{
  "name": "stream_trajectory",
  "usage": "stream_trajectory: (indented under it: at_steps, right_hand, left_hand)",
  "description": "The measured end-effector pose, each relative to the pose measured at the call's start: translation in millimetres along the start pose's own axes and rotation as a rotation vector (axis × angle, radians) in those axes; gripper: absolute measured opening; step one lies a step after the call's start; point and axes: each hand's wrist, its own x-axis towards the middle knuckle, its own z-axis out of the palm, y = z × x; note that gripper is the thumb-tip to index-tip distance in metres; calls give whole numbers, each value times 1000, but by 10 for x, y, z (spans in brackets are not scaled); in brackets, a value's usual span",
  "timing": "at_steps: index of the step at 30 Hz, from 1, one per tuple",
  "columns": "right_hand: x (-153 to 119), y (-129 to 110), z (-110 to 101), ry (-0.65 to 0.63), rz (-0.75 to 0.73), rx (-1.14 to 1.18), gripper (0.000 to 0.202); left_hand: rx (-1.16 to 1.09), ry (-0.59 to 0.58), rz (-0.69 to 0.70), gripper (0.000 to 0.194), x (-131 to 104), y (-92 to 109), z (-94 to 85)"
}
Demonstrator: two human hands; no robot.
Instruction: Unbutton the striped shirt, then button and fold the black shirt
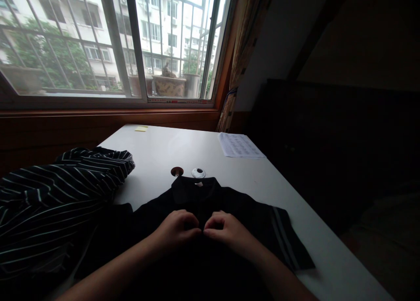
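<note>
Left hand (pixel 183 225) and right hand (pixel 229 231): I see fingers pinched together, nearly meeting, below the shirt (pixel 247 207) collar (pixel 180 192). Can't tell if they've caught cloth. Shirt's spread on the table (pixel 157 150), unfolded. Front closure lost in black; hem unreadable.

No wording, brand or number legible. Printed sheets (pixel 242 145) on bench (pixel 183 148): dense rows of dark marks, too small to read. Pale label (pixel 199 184) inside collar of black shirt (pixel 243 201): unreadable. Strip (pixel 173 101) along window's lower frame: red and dark marks, characters unclear.
</note>
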Motion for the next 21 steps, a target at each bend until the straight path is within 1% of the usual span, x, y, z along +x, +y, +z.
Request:
stream_trajectory:
  at_steps: [2, 11, 17, 21]
  right_hand:
    - [-7, -3, -16, -12, 1, -3, 5]
    - [-22, -10, -77, -50, -41, -25, 4]
    - [-8, 10, -57, -30, -24, -7, 8]
    - [5, 21, -39, -5, -4, 7, 10]
  left_hand:
    - [-2, -7, 0, 11, 3, 1, -3]
    - [-84, -33, -23, 13, 6, -5, -20]
    - [-111, -48, -58, 18, 10, -21, -23]
    - [-112, -41, -48, 18, 17, -39, -12]
